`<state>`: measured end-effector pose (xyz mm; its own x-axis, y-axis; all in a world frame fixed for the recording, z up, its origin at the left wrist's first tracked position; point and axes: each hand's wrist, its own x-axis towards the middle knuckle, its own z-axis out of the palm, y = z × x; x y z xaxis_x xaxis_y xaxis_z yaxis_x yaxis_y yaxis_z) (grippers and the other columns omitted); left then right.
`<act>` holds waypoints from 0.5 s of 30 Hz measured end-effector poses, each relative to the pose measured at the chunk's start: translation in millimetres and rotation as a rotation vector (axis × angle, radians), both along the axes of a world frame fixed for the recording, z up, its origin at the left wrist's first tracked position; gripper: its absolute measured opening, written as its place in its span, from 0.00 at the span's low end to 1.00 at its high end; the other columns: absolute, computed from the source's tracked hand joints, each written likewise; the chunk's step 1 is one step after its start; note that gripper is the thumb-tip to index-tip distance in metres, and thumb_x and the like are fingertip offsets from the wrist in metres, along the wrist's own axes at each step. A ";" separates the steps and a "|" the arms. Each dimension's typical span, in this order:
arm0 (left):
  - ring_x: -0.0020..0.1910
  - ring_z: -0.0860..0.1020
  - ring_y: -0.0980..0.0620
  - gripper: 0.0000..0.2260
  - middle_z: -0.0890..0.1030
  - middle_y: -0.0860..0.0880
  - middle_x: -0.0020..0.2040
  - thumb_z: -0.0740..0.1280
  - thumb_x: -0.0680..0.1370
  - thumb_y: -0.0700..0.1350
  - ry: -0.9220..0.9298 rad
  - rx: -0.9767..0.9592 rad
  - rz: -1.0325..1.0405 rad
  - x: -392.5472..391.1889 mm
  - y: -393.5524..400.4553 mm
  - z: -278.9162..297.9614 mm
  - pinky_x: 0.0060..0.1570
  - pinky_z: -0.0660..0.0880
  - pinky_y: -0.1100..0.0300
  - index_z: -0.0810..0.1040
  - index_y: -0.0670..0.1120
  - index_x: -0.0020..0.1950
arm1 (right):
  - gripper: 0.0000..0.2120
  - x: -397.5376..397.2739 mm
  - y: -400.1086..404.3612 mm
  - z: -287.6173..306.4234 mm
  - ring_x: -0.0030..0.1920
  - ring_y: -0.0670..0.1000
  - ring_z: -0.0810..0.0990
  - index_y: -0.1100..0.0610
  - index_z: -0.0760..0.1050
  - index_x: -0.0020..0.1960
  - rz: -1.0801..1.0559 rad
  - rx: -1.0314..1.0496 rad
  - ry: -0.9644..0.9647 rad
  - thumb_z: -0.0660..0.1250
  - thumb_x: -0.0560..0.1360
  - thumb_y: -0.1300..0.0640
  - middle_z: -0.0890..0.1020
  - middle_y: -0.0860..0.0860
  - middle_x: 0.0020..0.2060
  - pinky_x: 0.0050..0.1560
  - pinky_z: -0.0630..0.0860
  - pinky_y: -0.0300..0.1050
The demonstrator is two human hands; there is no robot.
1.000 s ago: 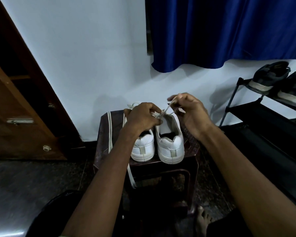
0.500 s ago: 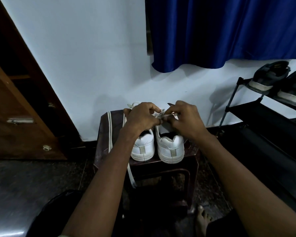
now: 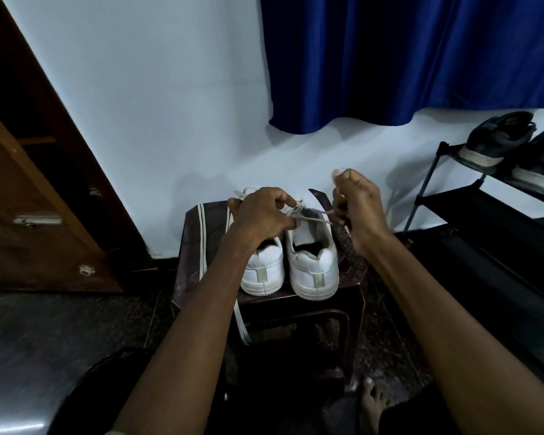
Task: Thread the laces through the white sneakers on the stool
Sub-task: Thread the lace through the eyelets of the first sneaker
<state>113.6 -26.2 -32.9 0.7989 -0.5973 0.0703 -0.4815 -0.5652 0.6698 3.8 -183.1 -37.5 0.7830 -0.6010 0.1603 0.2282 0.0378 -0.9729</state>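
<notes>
1. Head cam, looking fwd and down: I see two white sneakers side by side on a dark brown stool (image 3: 352, 277), heels toward me, toes toward the wall.
2. Left sneaker (image 3: 263, 271) partly covered by the left forearm; right sneaker (image 3: 313, 268) sits just beside it, touching or nearly so, can't tell which.
3. Left hand (image 3: 259, 216) over the tongue area betw. the two shoes, grip clenched: fingers curled, thumb and forefinger pinching the lace (image 3: 311, 218) near the eyelets of the right sneaker.
4. Right hand (image 3: 357, 205) up and to the right of the right sneaker, grip also clenched on the same lace; lace runs taut from the left-hand pinch across to the right fist. Lace end above the fist too blurred to make out.
5. Spare lace (image 3: 202, 243) lies flat along the left part of the stool top, w/ a 2nd strand beside it that hangs over the front edge toward the floor.
6. Dark strap-like strip (image 3: 347, 243) along the right edge of the stool, under the right wrist; can't tell what it is.
7. Surroundings: blue curtain (image 3: 405, 58) on white wall behind; wooden door (image 3: 29, 215) at left; black shoe rack (image 3: 484, 208) at right w/ dark shoes (image 3: 496, 139) on its top shelf.
8. Bare foot (image 3: 371, 403) on the dark floor by the stool's front right leg.
</notes>
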 end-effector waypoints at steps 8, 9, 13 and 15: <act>0.44 0.78 0.59 0.22 0.80 0.60 0.42 0.71 0.54 0.69 -0.014 -0.012 -0.008 2.6 -0.4 -2.1 0.65 0.71 0.39 0.80 0.63 0.45 | 0.10 2.0 10.1 -11.1 0.47 0.55 0.83 0.47 0.83 0.50 -0.022 -1.263 0.403 0.72 0.70 0.48 0.83 0.48 0.46 0.46 0.80 0.51; 0.44 0.78 0.59 0.23 0.80 0.60 0.43 0.71 0.53 0.70 -0.009 -0.014 -0.005 3.1 -0.7 -3.0 0.65 0.71 0.39 0.80 0.63 0.45 | 0.09 2.5 7.8 -11.7 0.48 0.56 0.83 0.47 0.84 0.51 -0.050 -1.283 0.400 0.72 0.71 0.50 0.82 0.49 0.47 0.45 0.79 0.51; 0.44 0.79 0.58 0.20 0.81 0.60 0.42 0.72 0.53 0.68 0.007 -0.037 -0.006 6.3 -0.9 -5.8 0.64 0.73 0.37 0.80 0.65 0.42 | 0.08 3.3 6.4 -12.1 0.40 0.45 0.77 0.48 0.83 0.43 -0.039 -0.789 0.260 0.70 0.78 0.59 0.80 0.44 0.38 0.41 0.71 0.42; 0.46 0.79 0.58 0.17 0.82 0.60 0.44 0.76 0.58 0.64 -0.015 -0.008 -0.006 6.4 -0.5 -5.5 0.66 0.70 0.40 0.80 0.64 0.43 | 0.15 5.4 11.3 -8.8 0.36 0.45 0.74 0.51 0.76 0.37 0.022 -0.209 0.124 0.65 0.80 0.64 0.78 0.42 0.33 0.36 0.70 0.36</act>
